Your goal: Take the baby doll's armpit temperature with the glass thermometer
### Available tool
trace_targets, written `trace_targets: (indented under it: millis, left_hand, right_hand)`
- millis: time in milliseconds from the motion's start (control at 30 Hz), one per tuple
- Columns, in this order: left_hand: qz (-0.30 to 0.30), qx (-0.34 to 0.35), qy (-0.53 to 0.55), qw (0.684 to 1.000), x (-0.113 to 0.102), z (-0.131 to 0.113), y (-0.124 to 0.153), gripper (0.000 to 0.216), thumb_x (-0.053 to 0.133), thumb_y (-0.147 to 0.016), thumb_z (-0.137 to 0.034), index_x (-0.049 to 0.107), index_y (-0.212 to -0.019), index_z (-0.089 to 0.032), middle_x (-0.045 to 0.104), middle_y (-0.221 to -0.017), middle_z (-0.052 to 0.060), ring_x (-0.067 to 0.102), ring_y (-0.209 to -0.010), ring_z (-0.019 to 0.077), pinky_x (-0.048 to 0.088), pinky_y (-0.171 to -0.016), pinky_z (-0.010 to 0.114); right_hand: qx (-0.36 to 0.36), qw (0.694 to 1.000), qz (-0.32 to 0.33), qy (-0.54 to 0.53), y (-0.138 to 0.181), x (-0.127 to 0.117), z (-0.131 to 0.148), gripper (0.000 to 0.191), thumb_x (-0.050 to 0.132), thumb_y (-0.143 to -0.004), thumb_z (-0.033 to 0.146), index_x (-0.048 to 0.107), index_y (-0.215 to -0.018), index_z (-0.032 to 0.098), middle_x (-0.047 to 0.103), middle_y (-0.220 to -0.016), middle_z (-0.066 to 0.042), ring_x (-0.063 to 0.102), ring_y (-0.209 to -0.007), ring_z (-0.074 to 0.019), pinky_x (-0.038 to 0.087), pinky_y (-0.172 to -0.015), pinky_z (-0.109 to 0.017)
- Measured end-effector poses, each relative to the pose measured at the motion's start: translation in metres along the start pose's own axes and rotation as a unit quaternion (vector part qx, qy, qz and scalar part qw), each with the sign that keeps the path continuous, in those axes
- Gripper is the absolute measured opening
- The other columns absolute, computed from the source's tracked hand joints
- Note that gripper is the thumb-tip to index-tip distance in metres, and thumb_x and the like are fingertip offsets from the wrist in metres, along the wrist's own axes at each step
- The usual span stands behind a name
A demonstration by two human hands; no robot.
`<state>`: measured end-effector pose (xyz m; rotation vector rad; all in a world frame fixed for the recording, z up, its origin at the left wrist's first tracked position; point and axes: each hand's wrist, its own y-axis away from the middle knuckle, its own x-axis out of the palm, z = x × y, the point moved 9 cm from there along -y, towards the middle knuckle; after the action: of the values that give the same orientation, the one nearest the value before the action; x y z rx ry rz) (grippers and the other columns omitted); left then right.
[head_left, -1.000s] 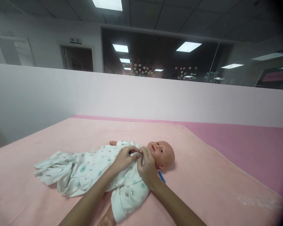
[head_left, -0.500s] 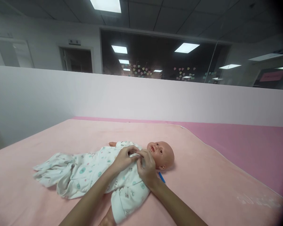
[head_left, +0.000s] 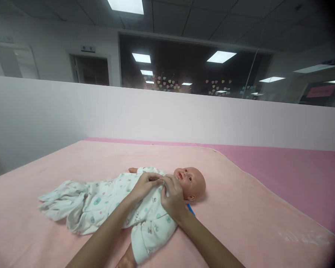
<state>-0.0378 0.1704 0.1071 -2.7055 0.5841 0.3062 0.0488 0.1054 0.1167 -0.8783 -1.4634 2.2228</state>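
Observation:
A baby doll (head_left: 197, 182) lies on its back, its bald head to the right. It wears a white baby outfit (head_left: 108, 197) with green and grey prints; the leg part lies flat and crumpled at the left. At the neck and upper chest, my left hand (head_left: 145, 186) pinches the outfit's fabric with thumb and fingers. Beside it, my right hand (head_left: 173, 195) is closed on the same fabric just below the doll's chin. The fingertips of both hands almost meet, and what lies between them is mostly hidden.
A peach-pink sheet (head_left: 240, 208) covers the padded surface, with a darker pink mat (head_left: 296, 175) along the right and back. Close to my right wrist lies a blue strip-like object (head_left: 191, 209), partly covered. A white low wall (head_left: 167, 115) runs behind.
Both hands have shifted very slightly at the doll's collar, the fingers of my left hand lying flatter and closer to my right. The doll stays in place.

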Motion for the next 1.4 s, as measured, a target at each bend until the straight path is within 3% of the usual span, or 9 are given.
trace_targets:
  millis: [367,533,800,967,1200,1400]
  left_hand:
    - [-0.014,-0.013,0.025,1.0,-0.003,0.002,0.001,0.022,0.056,-0.073,-0.023,0.067,-0.09,-0.016,0.067,-0.081,0.003,0.058,-0.083,0.0187,0.043,-0.075,0.028]
    - [-0.038,-0.017,0.01,0.999,-0.007,0.005,0.0,0.021,0.056,-0.071,-0.021,0.066,-0.088,-0.014,0.066,-0.078,0.004,0.058,-0.078,0.0172,0.043,-0.071,0.026]
    - [-0.055,-0.034,0.045,0.997,-0.01,0.012,-0.002,0.024,0.054,-0.066,-0.014,0.064,-0.089,-0.014,0.063,-0.074,0.003,0.057,-0.074,0.015,0.042,-0.067,0.024]
    - [-0.062,-0.039,0.063,0.995,-0.012,0.014,-0.002,0.025,0.056,-0.064,-0.014,0.057,-0.089,-0.017,0.059,-0.076,-0.001,0.054,-0.068,0.0109,0.04,-0.062,0.021]
    - [-0.052,-0.026,0.053,0.997,-0.008,0.012,-0.002,0.037,0.054,-0.06,-0.01,0.049,-0.096,-0.017,0.057,-0.072,-0.004,0.039,-0.05,0.0051,0.032,-0.05,0.018]
    - [-0.044,-0.015,0.035,0.998,-0.006,0.013,-0.003,0.037,0.054,-0.064,-0.014,0.049,-0.101,-0.017,0.06,-0.076,-0.001,0.047,-0.056,0.008,0.037,-0.056,0.02]
  right_hand:
    - [-0.036,0.996,0.013,0.084,0.005,0.007,0.002,0.036,0.033,-0.08,0.003,0.051,-0.108,0.017,0.056,-0.095,-0.008,0.052,-0.088,-0.0185,0.047,-0.076,-0.035]
    - [-0.019,0.997,0.031,0.065,0.006,0.011,-0.003,0.036,0.033,-0.082,0.004,0.05,-0.111,0.017,0.056,-0.097,-0.008,0.053,-0.09,-0.0177,0.048,-0.077,-0.034]
    - [-0.043,0.998,0.005,0.04,0.006,0.006,0.001,0.032,0.037,-0.084,0.006,0.051,-0.11,0.019,0.059,-0.107,-0.007,0.054,-0.1,-0.0177,0.047,-0.086,-0.036]
    - [-0.043,0.999,0.0,0.011,0.005,0.004,0.0,0.028,0.04,-0.084,0.006,0.053,-0.104,0.019,0.062,-0.095,-0.005,0.057,-0.088,-0.0158,0.048,-0.078,-0.031]
    - [-0.018,0.996,0.092,-0.011,-0.001,0.014,-0.001,0.03,0.037,-0.081,0.007,0.054,-0.102,0.019,0.059,-0.084,-0.005,0.055,-0.078,-0.0163,0.045,-0.07,-0.03]
    - [0.007,0.998,0.065,-0.008,-0.001,0.009,-0.004,0.028,0.037,-0.08,0.006,0.055,-0.098,0.018,0.059,-0.083,-0.004,0.055,-0.078,-0.015,0.046,-0.07,-0.029]
